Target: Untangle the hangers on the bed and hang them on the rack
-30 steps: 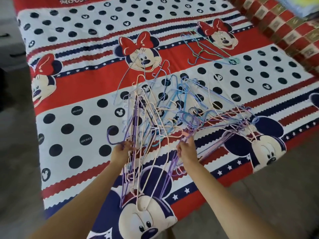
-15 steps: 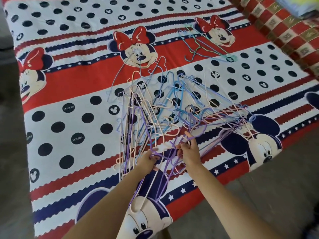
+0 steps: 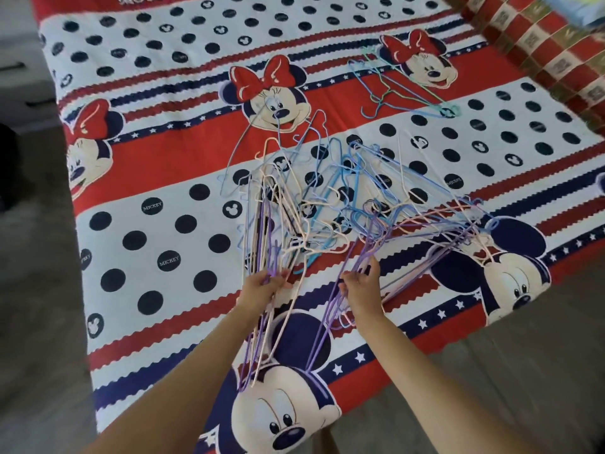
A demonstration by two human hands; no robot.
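Bed (image 3: 196, 322) covered in a red, white and navy cartoon-mouse print with black dots; a tangled heap of thin wire hangers (image 3: 343, 204) lay on it, right of centre, in purple, blue, cream and pink. The near edge of the heap was lifted off the cover toward the camera, the far side resting on the spread. Left hand (image 3: 263, 285) had its fingers curled round a bunch of purple and cream hangers (image 3: 262, 339), whose long sides ran down past the wrist toward the foot of the bed. Right hand (image 3: 361, 285) gripped a few purple hangers (image 3: 327, 326) at the near right of the heap, fingers curled, thumb side up. The two hands were apart, side by side, each clamped on its own strands; which hangers were linked between them could not be told. A separate small cluster of blue and green hangers (image 3: 402, 90) lay well apart, farther up the bed beside a bow-wearing mouse face. A red checked cloth (image 3: 540, 50) sat at the far right corner. Grey floor (image 3: 523, 371) showed on both sides of the bed
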